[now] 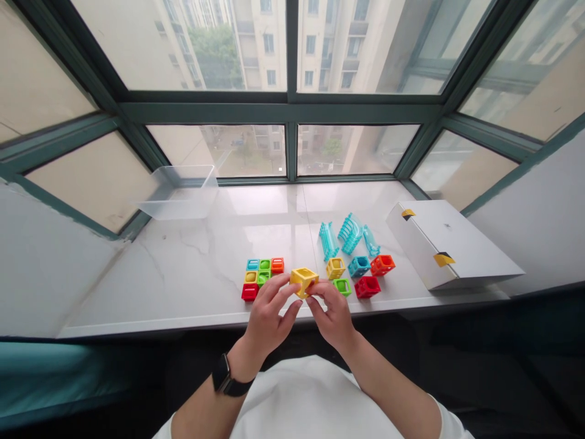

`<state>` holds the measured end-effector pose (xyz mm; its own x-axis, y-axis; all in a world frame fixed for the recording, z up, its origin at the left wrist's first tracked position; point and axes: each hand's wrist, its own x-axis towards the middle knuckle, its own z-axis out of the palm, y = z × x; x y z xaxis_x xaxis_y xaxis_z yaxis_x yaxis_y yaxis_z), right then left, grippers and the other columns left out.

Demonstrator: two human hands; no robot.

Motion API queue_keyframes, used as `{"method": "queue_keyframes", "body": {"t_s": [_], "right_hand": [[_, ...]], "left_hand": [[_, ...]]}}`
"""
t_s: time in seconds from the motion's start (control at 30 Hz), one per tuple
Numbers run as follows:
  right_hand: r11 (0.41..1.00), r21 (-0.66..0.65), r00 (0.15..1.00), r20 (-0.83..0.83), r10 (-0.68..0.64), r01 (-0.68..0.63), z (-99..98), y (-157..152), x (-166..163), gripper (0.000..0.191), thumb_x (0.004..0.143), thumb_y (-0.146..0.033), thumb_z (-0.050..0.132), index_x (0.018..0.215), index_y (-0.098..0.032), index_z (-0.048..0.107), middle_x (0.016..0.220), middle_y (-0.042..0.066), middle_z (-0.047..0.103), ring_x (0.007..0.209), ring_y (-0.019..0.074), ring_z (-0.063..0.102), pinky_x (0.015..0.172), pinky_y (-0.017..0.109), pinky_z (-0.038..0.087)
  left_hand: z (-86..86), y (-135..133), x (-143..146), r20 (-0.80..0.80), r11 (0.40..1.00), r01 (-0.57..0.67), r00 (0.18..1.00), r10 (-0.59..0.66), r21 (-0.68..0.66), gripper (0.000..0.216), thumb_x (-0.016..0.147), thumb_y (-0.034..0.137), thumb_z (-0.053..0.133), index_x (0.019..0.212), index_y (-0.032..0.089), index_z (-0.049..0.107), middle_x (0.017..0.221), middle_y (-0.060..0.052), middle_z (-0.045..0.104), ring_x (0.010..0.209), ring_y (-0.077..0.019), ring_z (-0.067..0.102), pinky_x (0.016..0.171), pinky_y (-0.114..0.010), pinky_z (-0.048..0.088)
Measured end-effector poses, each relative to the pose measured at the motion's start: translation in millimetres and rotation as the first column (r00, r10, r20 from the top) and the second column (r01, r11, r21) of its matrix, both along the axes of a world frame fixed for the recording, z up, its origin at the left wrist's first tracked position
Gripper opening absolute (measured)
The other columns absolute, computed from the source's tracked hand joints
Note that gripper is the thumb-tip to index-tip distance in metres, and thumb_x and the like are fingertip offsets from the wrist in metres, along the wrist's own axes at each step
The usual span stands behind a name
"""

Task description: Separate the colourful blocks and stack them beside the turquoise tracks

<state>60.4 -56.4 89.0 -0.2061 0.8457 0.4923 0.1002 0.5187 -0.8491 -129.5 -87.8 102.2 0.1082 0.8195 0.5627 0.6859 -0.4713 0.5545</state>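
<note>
Between my two hands is a yellow cube block (303,277) with open sides, raised a little above the sill's front part. My left hand (269,314) grips its left side with the fingertips, and my right hand (333,314) pinches its right side. Just left of it sits a joined group of small cubes (264,278) in blue, green, orange, yellow and red. On the right stand loose cubes: a yellow one (335,268), a green one (342,287), a blue one (359,266), an orange-red one (382,264) and a red one (367,287).
Three clear blue track pieces (350,233) lie behind the loose cubes. A white box (461,241) with yellow-and-black tabs stands at the right. A clear plastic bin (183,198) is at the back left. Windows (292,113) close off the far side of the white marbled sill (183,274).
</note>
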Motion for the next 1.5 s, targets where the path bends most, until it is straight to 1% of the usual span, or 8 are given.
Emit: {"method": "queue_keyframes", "body": {"t_s": [0.2, 0.53, 0.67, 0.93, 1.07, 1.2, 1.37, 1.5], "right_hand": [[0.991, 0.133, 1.000, 0.028, -0.004, 0.000, 4.5, -6, -3, 0.011, 0.100, -0.016, 0.062, 0.102, -0.026, 0.066, 0.105, 0.005, 0.071, 0.098, 0.0204, 0.071, 0.087, 0.034, 0.060], [0.985, 0.174, 0.998, 0.064, 0.002, -0.013, 12.3, -10, 3, 0.018, 0.099, -0.013, 0.060, 0.107, -0.027, 0.068, 0.112, 0.006, 0.071, 0.106, 0.0220, 0.071, 0.094, 0.038, 0.059], [0.976, 0.192, 0.994, 0.011, -0.106, 0.102, 16.9, -12, 12, 0.015, 0.100, -0.017, 0.058, 0.109, -0.027, 0.064, 0.116, 0.008, 0.068, 0.110, 0.0240, 0.068, 0.098, 0.044, 0.058], [0.998, 0.027, 0.997, 0.060, -0.056, 0.054, 34.2, -4, 14, 0.026, 0.098, -0.028, 0.064, 0.124, -0.027, 0.066, 0.109, 0.006, 0.071, 0.100, 0.0228, 0.070, 0.092, 0.040, 0.058], [0.988, -0.151, 1.000, 0.012, -0.010, 0.012, 35.4, -3, 10, 0.011, 0.099, -0.032, 0.065, 0.104, -0.024, 0.073, 0.095, 0.004, 0.073, 0.088, 0.0205, 0.071, 0.083, 0.035, 0.058], [0.943, -0.328, 0.995, -0.094, 0.028, -0.057, 33.2, 0, 9, 0.019, 0.097, -0.040, 0.069, 0.092, -0.022, 0.072, 0.089, 0.004, 0.074, 0.085, 0.0206, 0.071, 0.079, 0.033, 0.058], [0.876, -0.473, 0.967, -0.251, -0.035, -0.091, 27.9, 10, 9, 0.028, 0.095, -0.049, 0.071, 0.091, -0.022, 0.069, 0.078, 0.001, 0.068, 0.072, 0.0164, 0.065, 0.067, 0.028, 0.055], [0.873, -0.487, 0.965, -0.242, -0.104, -0.028, 22.3, 16, 16, 0.025, 0.095, -0.047, 0.068, 0.099, -0.023, 0.070, 0.079, 0.000, 0.066, 0.069, 0.0149, 0.063, 0.064, 0.028, 0.058]], "left_hand": [[7.7, -8, 7, 0.023, 0.998, -0.018, 1.000, 0.017, 0.066, 0.028, 0.097, 0.028, 0.067, 0.126, 0.026, 0.067, 0.137, -0.012, 0.065, 0.127, -0.0285, 0.064, 0.108, -0.047, 0.056], [13.2, -6, 12, 0.154, 0.996, 0.068, 0.986, -0.059, -0.054, 0.023, 0.104, 0.024, 0.055, 0.120, 0.023, 0.071, 0.136, -0.013, 0.061, 0.125, -0.0254, 0.065, 0.109, -0.043, 0.055], [9.6, -8, 7, 0.212, 0.997, 0.050, 0.977, -0.038, -0.055, 0.018, 0.103, 0.023, 0.057, 0.115, 0.023, 0.072, 0.138, -0.013, 0.060, 0.123, -0.0247, 0.067, 0.108, -0.042, 0.057], [24.2, -13, 11, -0.033, 0.992, 0.115, 0.993, -0.113, 0.053, 0.013, 0.096, 0.020, 0.069, 0.107, 0.025, 0.073, 0.127, -0.010, 0.068, 0.114, -0.0229, 0.069, 0.095, -0.037, 0.062], [29.9, -14, 13, -0.111, 0.983, 0.148, 0.985, -0.136, 0.109, 0.015, 0.094, 0.017, 0.071, 0.106, 0.026, 0.073, 0.128, -0.008, 0.070, 0.115, -0.0236, 0.068, 0.099, -0.041, 0.060], [29.4, -13, 12, -0.131, 0.977, 0.168, 0.980, -0.151, 0.132, 0.017, 0.093, 0.015, 0.072, 0.106, 0.026, 0.073, 0.130, -0.008, 0.071, 0.117, -0.0240, 0.067, 0.100, -0.041, 0.059], [26.2, -11, 10, -0.057, 0.980, 0.166, 0.985, -0.161, 0.108, 0.017, 0.092, 0.016, 0.073, 0.104, 0.028, 0.074, 0.129, -0.007, 0.072, 0.115, -0.0237, 0.070, 0.099, -0.040, 0.060], [21.5, -10, 11, 0.223, 0.982, 0.179, 0.961, -0.162, -0.058, 0.007, 0.096, 0.023, 0.069, 0.101, 0.025, 0.074, 0.140, -0.011, 0.069, 0.124, -0.0264, 0.069, 0.103, -0.043, 0.059]]}}
